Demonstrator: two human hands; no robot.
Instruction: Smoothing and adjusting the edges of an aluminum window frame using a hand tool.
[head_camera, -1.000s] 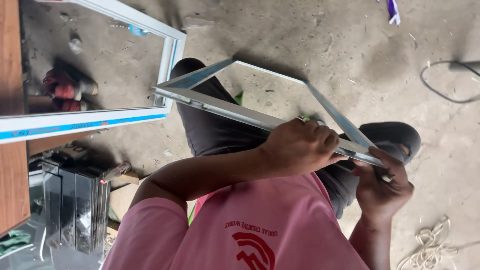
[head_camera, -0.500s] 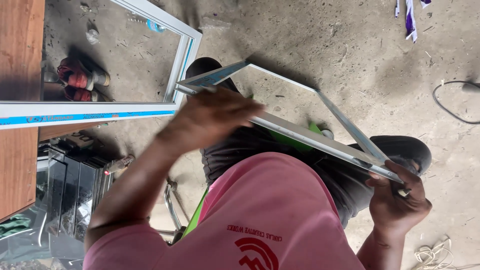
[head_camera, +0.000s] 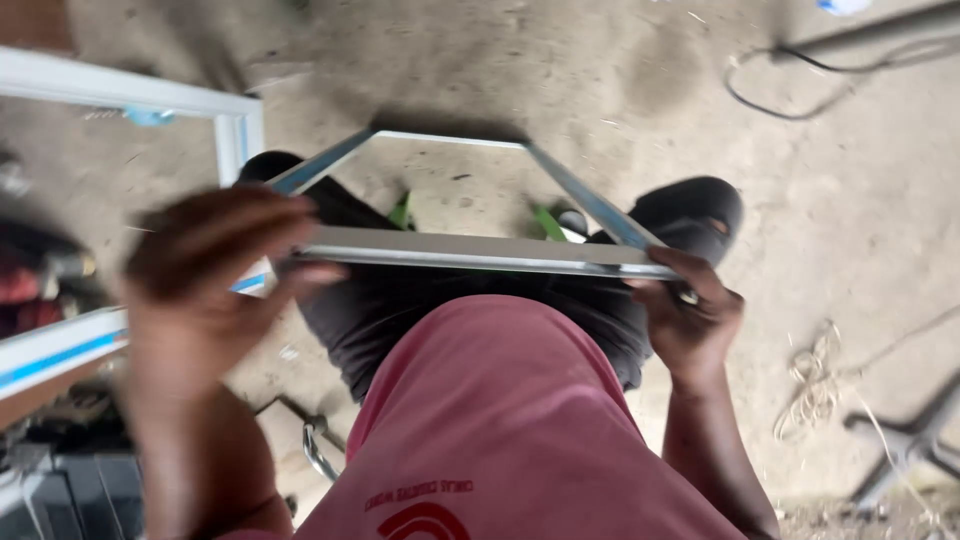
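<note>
I hold a rectangular metal frame (head_camera: 470, 250) level in front of my body, its near bar across my thighs. My left hand (head_camera: 215, 265), blurred by motion, is closed on the frame's left near corner. At the right near corner my right hand (head_camera: 690, 320) grips the bar with fingers curled over it. The far side of the frame (head_camera: 450, 138) hangs above the concrete floor. My pink shirt and dark shorts fill the lower middle of the view.
A larger white window frame with blue tape (head_camera: 235, 130) lies on the floor at the left. A black cable (head_camera: 790, 100) runs at the upper right, a coil of pale rope (head_camera: 815, 385) lies at the right, and dark metal parts (head_camera: 910, 440) sit nearby.
My left hand left the bar's right part, swung across to the left and closed on the left corner. The frame turned level. My right hand kept its grip.
</note>
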